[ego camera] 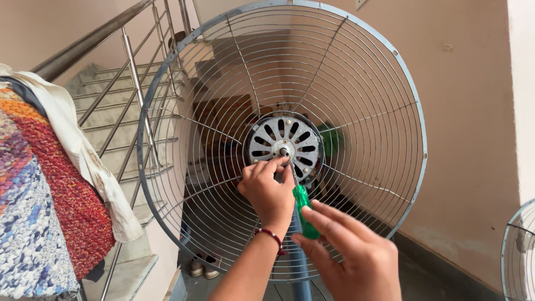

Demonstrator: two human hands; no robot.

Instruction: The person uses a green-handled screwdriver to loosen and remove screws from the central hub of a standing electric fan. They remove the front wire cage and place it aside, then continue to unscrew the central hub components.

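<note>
A large round wire fan guard with a pale blue metal rim (167, 72) is standing upright in front of the person, filling most of the head view. At its centre a silver slotted motor housing with a short protruding shaft (284, 142) is showing through the wires. The left hand (267, 187) is reaching up to this hub, its fingertips (276, 163) curling closed and pinching at the shaft end just below the middle of the housing; a thin red thread bracelet (271, 236) is circling its wrist. The right hand (351, 256) is closing around the translucent green plastic handle of a screwdriver (304, 209), whose thin metal shank is rising at a slight tilt towards the shaft, its tip lying beside the left fingertips; whether the tip is touching the shaft cannot be told. Behind the guard, a grey stone staircase with a steel handrail (111, 117) is climbing to the left. A multicoloured knitted rug in red, orange, blue and white (39, 195) and a cream cloth (83, 150) are hanging over the rail at the left edge. A second wire guard (518, 251) is partly showing at the lower right, against a beige plastered wall (473, 111).
</note>
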